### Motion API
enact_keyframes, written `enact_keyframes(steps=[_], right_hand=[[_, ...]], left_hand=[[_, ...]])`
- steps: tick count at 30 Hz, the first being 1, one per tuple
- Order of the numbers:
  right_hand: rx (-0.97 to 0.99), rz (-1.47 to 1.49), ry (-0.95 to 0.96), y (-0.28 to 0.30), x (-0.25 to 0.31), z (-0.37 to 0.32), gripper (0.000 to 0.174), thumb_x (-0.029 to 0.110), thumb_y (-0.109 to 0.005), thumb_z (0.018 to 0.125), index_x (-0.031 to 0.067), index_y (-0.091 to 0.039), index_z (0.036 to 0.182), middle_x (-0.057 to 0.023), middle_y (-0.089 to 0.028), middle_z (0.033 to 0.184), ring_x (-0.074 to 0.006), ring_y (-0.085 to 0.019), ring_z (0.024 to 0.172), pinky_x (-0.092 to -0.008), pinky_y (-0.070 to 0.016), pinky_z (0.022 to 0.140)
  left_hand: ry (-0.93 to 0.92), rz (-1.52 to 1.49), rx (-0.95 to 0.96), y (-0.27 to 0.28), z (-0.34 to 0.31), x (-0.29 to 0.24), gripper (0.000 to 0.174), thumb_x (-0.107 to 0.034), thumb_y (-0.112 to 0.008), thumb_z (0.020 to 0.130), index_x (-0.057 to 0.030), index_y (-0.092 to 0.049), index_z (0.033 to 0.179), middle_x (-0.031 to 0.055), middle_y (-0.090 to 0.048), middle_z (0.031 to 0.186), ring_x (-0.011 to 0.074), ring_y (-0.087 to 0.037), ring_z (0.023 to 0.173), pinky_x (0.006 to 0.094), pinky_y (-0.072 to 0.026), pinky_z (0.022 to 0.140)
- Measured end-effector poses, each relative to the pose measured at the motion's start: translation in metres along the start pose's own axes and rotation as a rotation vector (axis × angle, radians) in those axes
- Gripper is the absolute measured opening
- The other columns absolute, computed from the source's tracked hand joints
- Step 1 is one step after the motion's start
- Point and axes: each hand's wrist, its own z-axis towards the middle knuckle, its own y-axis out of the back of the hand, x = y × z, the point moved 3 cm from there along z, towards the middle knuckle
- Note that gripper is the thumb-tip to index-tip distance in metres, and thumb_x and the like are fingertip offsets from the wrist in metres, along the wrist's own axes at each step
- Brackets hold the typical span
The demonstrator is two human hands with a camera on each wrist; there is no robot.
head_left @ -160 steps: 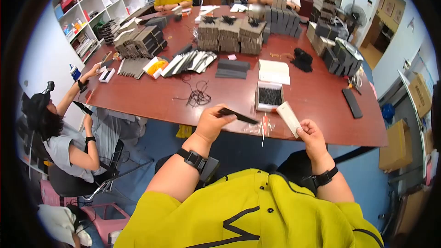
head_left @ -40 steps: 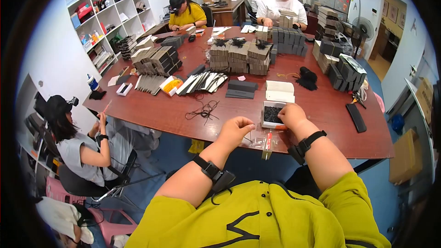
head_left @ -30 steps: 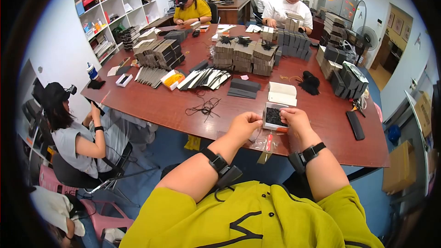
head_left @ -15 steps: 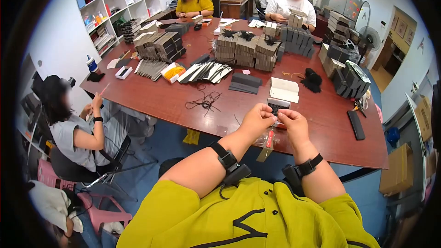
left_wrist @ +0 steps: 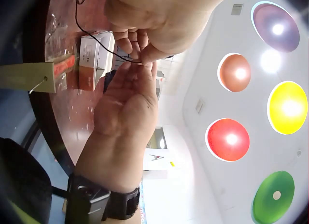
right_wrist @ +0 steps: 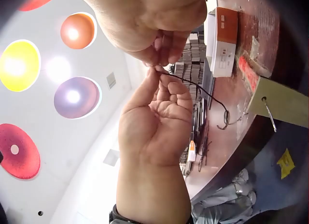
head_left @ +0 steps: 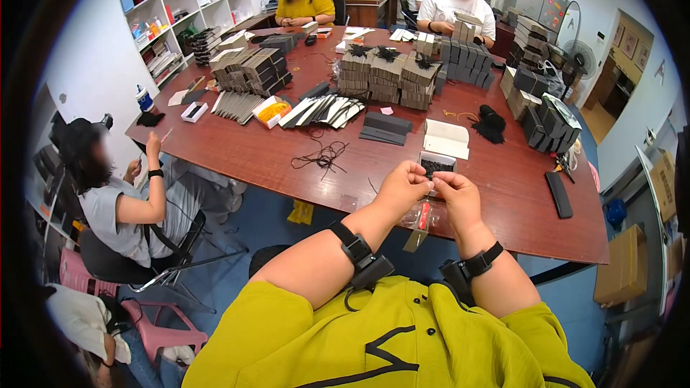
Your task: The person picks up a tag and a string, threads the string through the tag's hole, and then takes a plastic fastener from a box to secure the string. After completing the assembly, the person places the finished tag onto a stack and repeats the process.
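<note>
My left hand (head_left: 406, 185) pinches a thin black cord (left_wrist: 99, 42), whose looped end hangs over the table in the left wrist view. Against its fingertips are those of my right hand (head_left: 458, 205), thumb and forefinger pinched on something small and mostly hidden at the cord's end. Just beyond both hands stands a small white and orange box (right_wrist: 225, 52) of black pieces (head_left: 435, 166). A pale card (right_wrist: 285, 101) with a hole, a thin metal rod through it, juts over the table's near edge beside a red item (right_wrist: 248, 73) in clear plastic.
Across the red table (head_left: 273, 165) are a cord tangle (head_left: 321, 158), dark folded sleeves (head_left: 386, 128), an open cream booklet (head_left: 446, 139), a black case (head_left: 558, 195), and stacked grey bundles (head_left: 384, 75). A person (head_left: 129, 197) sits at the left; others sit behind the table.
The dark strip and pale card held earlier have left my hands. My right hand has come out of the box, and both hands have met in front of it, staying nearly still since.
</note>
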Motion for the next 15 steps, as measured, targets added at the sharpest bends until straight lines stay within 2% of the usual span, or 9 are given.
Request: enact_keyframes(steps=[2, 9, 12, 14, 15], right_hand=[[0.004, 0.010, -0.001, 0.000, 0.000, -0.001, 0.012, 0.002, -0.062, 0.083, -0.0021, -0.065, 0.094, -0.0053, -0.064, 0.087, -0.0100, -0.059, 0.079, -0.0215, -0.0471, 0.072], [0.050, -0.013, 0.045, 0.003, -0.005, 0.001, 0.011, 0.002, -0.062, 0.083, -0.0017, -0.065, 0.092, -0.0033, -0.064, 0.086, -0.0086, -0.057, 0.079, -0.0211, -0.0458, 0.072], [0.065, -0.117, 0.109, 0.004, -0.002, -0.001, 0.008, 0.001, -0.063, 0.081, -0.0010, -0.066, 0.089, -0.0024, -0.063, 0.085, -0.0092, -0.057, 0.078, -0.0216, -0.0454, 0.072], [0.091, -0.304, 0.222, 0.002, 0.005, -0.004, 0.006, 0.000, -0.064, 0.080, -0.0008, -0.066, 0.085, -0.0027, -0.062, 0.084, -0.0104, -0.057, 0.077, -0.0222, -0.0452, 0.070], [0.090, -0.303, 0.222, 0.002, 0.009, -0.006, 0.006, 0.000, -0.064, 0.080, -0.0008, -0.066, 0.085, -0.0027, -0.062, 0.084, -0.0104, -0.057, 0.077, -0.0222, -0.0452, 0.070]], left_hand=[[0.000, -0.060, -0.011, -0.002, -0.001, 0.000, 0.027, -0.001, -0.063, 0.081, -0.0011, -0.046, 0.102, 0.0060, -0.059, 0.083, 0.0097, -0.056, 0.072, 0.0219, -0.0450, 0.062], [-0.010, -0.091, 0.008, 0.003, -0.001, -0.001, 0.026, -0.001, -0.063, 0.081, -0.0007, -0.047, 0.102, 0.0059, -0.059, 0.083, 0.0098, -0.056, 0.073, 0.0219, -0.0458, 0.063], [-0.037, -0.116, 0.040, 0.004, -0.002, -0.003, 0.022, -0.001, -0.063, 0.081, 0.0007, -0.052, 0.100, 0.0053, -0.060, 0.084, 0.0098, -0.056, 0.073, 0.0217, -0.0460, 0.064], [0.030, -0.097, 0.092, 0.002, -0.007, -0.009, 0.014, -0.002, -0.062, 0.082, 0.0013, -0.057, 0.095, 0.0043, -0.061, 0.084, 0.0096, -0.056, 0.073, 0.0217, -0.0461, 0.065], [0.030, -0.096, 0.093, 0.003, -0.007, -0.009, 0.014, -0.002, -0.062, 0.082, 0.0013, -0.057, 0.095, 0.0043, -0.061, 0.084, 0.0096, -0.056, 0.073, 0.0217, -0.0461, 0.065]])
